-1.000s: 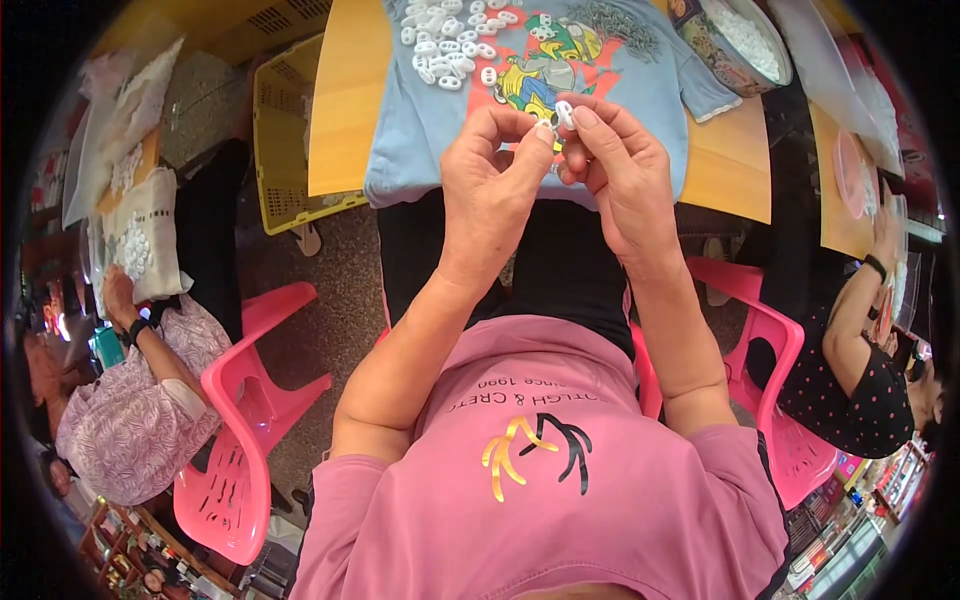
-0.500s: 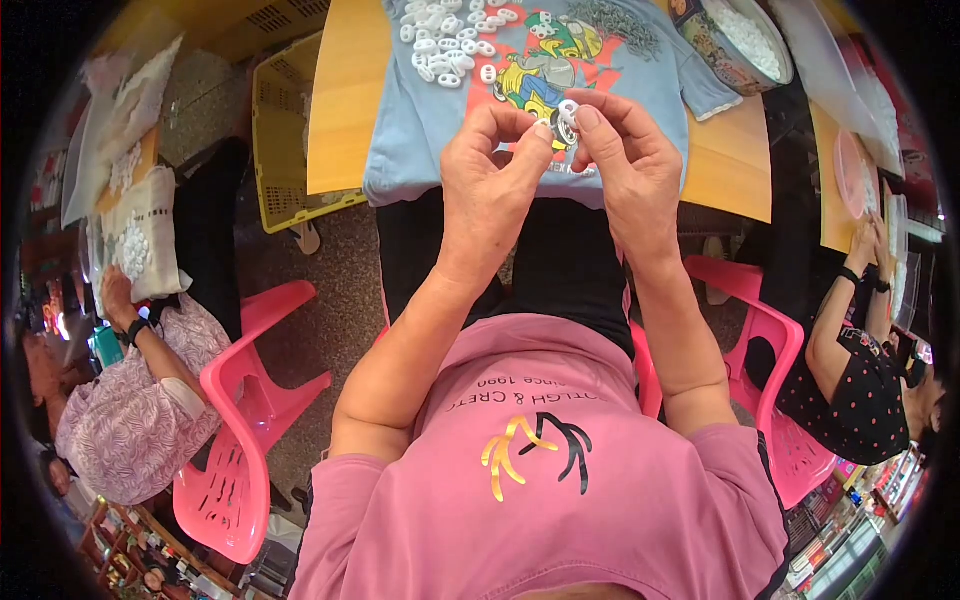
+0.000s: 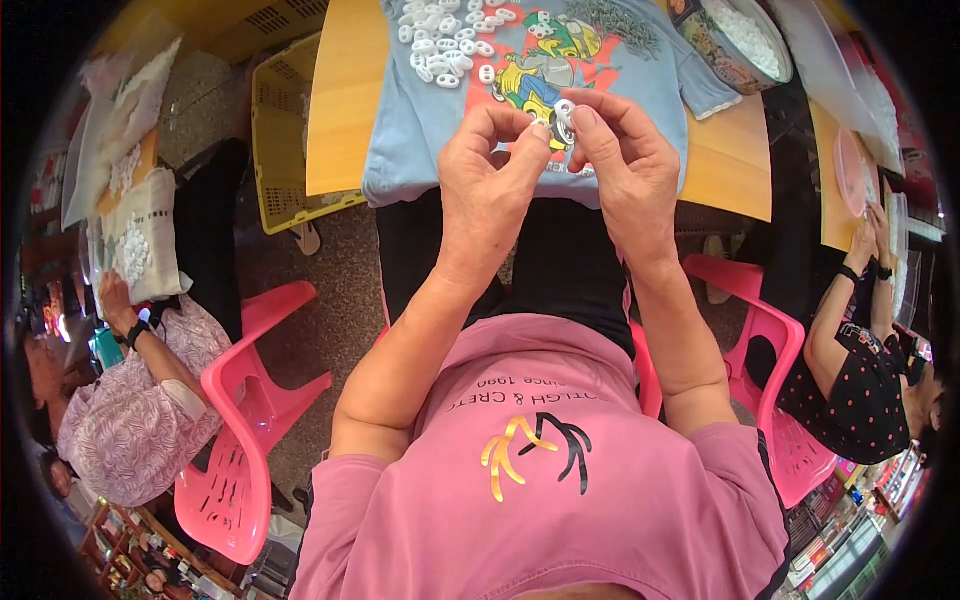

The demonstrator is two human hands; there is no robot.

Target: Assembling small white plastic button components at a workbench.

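Above a blue T-shirt [image 3: 415,130] spread on the table, my two hands meet at the fingertips. Between thumb and forefinger, my right hand [image 3: 635,165] pinches a small white oval two-holed plastic piece [image 3: 564,107]. Close beside it, my left hand [image 3: 490,170] is also closed in a pinch; a bit of white shows at its thumb tip, too small to name. Many similar white oval pieces [image 3: 440,48] lie in a loose pile at the far left of the shirt. Beyond my right hand is a heap of small dark grey metal-looking bits [image 3: 615,28].
A round tub [image 3: 700,45] of white pieces stands at the table's far right. Left of the wooden table [image 3: 335,130] is a yellow crate [image 3: 290,205]. Pink chairs [image 3: 245,400] flank me, with a person [image 3: 140,410] at left and another [image 3: 850,370] at right.
My hands have shifted very slightly, and the white piece in my right fingers has tilted a little. The pile and the heap look the same.
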